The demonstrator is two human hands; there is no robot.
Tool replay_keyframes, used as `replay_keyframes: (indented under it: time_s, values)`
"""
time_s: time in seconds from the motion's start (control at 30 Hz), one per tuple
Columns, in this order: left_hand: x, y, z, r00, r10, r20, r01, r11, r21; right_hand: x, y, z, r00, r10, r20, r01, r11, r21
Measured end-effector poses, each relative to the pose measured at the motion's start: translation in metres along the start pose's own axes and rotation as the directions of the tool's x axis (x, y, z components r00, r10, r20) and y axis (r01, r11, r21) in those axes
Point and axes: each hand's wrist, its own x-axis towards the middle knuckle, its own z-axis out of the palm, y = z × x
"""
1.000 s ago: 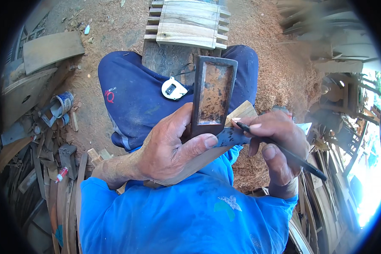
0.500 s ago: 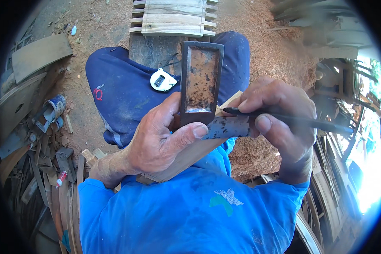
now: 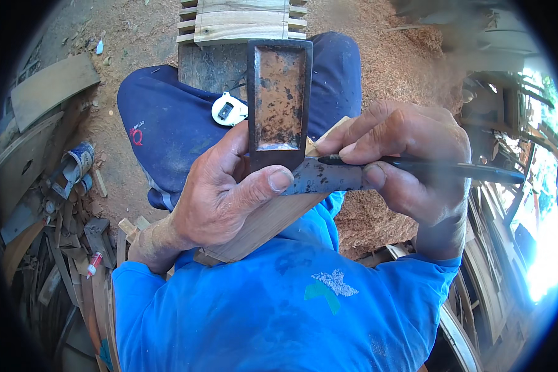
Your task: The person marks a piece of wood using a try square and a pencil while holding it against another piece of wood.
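Note:
My left hand [image 3: 220, 195] is closed around the dark stock of a try square [image 3: 280, 99], its thumb pressing near the base. The stock stands up, with a worn brown recessed face. Its speckled steel blade reaches right, across a wooden board [image 3: 270, 226] that slants under both hands. In my right hand [image 3: 409, 155] a black pen [image 3: 415, 165] is pinched, its tip at the blade's upper edge close to the stock. The right thumb touches the blade's end. The left fingers behind the stock and board are mostly hidden.
Ahead lies a slatted wooden piece [image 3: 242, 25] on a dark plank [image 3: 211, 68]. A white tape measure [image 3: 227, 110] rests on my left leg. Wood offcuts [image 3: 56, 248] and a paint tin [image 3: 77, 162] are at left, boards [image 3: 483, 273] at right. Sawdust [image 3: 378, 80] covers the floor.
The whole view has shifted slightly, so things sit further left and up. Relative to the square, the pen tip has moved a little to the right and toward me. Both hands keep their holds.

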Motion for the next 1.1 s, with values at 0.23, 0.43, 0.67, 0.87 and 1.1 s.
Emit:
replay_keyframes:
  time_s: [0.23, 0.43, 0.67, 0.87, 1.1]
  values:
    - [0.003, -0.004, 0.0, 0.993, 0.088, 0.077, -0.085, 0.996, -0.032, 0.004, -0.005, -0.012, 0.997, 0.044, 0.066, -0.037, 0.995, -0.094]
    - [0.004, -0.005, 0.001, 0.992, 0.092, 0.089, -0.082, 0.99, -0.111, 0.002, -0.001, -0.011, 0.998, 0.029, 0.053, -0.026, 0.998, -0.055]
    - [0.009, -0.005, -0.004, 0.99, 0.059, 0.126, -0.048, 0.995, -0.087, 0.005, -0.004, -0.01, 0.999, 0.014, 0.05, -0.014, 1.0, 0.001]
    - [0.006, -0.01, -0.003, 0.993, 0.056, 0.106, -0.043, 0.992, -0.115, 0.005, 0.002, -0.009, 0.997, 0.003, 0.083, -0.003, 1.0, -0.006]
    - [0.0, -0.003, -0.003, 0.995, 0.052, 0.088, -0.046, 0.997, -0.063, 0.006, 0.001, -0.006, 0.995, -0.046, 0.088, 0.044, 0.999, 0.019]
